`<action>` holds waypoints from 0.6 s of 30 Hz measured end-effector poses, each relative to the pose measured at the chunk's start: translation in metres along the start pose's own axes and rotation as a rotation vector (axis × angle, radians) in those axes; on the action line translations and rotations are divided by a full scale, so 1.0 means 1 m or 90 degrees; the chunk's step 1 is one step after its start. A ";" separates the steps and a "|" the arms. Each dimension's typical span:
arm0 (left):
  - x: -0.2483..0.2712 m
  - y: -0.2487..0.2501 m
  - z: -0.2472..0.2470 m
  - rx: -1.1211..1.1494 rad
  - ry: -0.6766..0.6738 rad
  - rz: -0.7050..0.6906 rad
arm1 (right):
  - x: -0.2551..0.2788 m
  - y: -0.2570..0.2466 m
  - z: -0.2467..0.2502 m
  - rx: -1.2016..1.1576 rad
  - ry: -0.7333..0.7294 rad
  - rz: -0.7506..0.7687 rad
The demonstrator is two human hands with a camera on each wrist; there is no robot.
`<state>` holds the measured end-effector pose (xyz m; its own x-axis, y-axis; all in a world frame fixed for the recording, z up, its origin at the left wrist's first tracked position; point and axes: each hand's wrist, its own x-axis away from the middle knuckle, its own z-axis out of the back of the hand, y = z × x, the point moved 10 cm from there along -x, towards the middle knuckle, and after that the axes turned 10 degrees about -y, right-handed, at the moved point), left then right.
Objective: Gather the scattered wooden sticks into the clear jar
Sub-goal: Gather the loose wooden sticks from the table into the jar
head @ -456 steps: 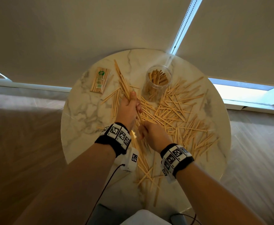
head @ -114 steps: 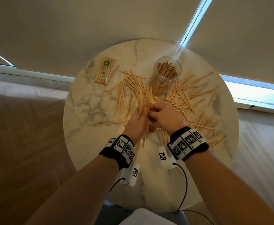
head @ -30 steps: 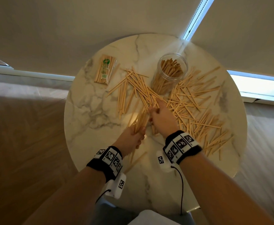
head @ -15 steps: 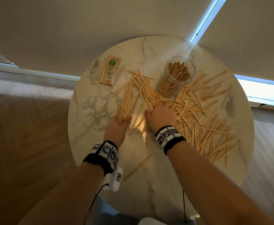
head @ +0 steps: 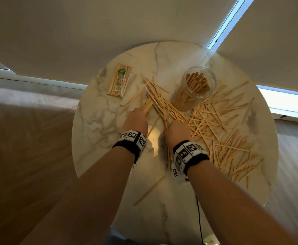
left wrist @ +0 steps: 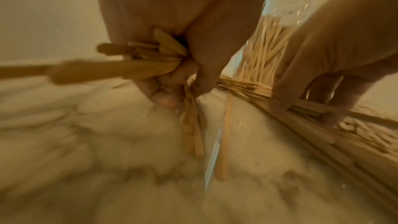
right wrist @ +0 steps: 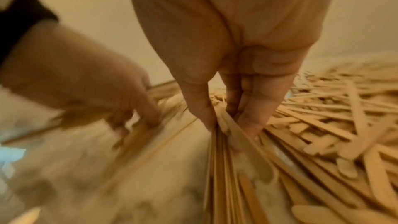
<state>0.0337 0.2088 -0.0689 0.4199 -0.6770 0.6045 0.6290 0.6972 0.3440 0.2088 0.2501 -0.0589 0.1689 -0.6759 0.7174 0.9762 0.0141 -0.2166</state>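
The clear jar stands at the back of the round marble table, partly filled with upright wooden sticks. Loose sticks lie spread to its right and front, and a denser heap lies to its left. My left hand is at that heap's left edge, its fingers curled round a bundle of sticks. My right hand is at the heap's near end. Its thumb and fingers pinch a sheaf of sticks that rests on the table.
A wrapped packet of sticks lies at the back left of the table. One stray stick lies near the front edge between my forearms. Pale blinds hang behind the table, and wooden floor shows to the left.
My left hand has moved away from me, out to the heap left of the jar, still holding its bundle. My right hand has stayed at the heap's near end.
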 end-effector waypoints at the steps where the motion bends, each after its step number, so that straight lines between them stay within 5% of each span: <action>1: 0.002 0.000 -0.004 -0.009 -0.027 0.007 | 0.000 0.007 0.000 -0.033 -0.006 -0.009; 10: 0.039 -0.018 -0.028 0.216 -0.169 0.028 | 0.031 0.049 0.016 -0.204 0.006 0.021; 18: 0.086 -0.026 -0.071 0.642 -0.283 0.084 | 0.076 0.051 0.031 -0.274 0.016 0.097</action>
<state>0.0998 0.1163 -0.0769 0.0451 -0.5795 0.8137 -0.3087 0.7666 0.5631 0.2758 0.2227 0.0050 0.2971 -0.7073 0.6414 0.7940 -0.1901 -0.5775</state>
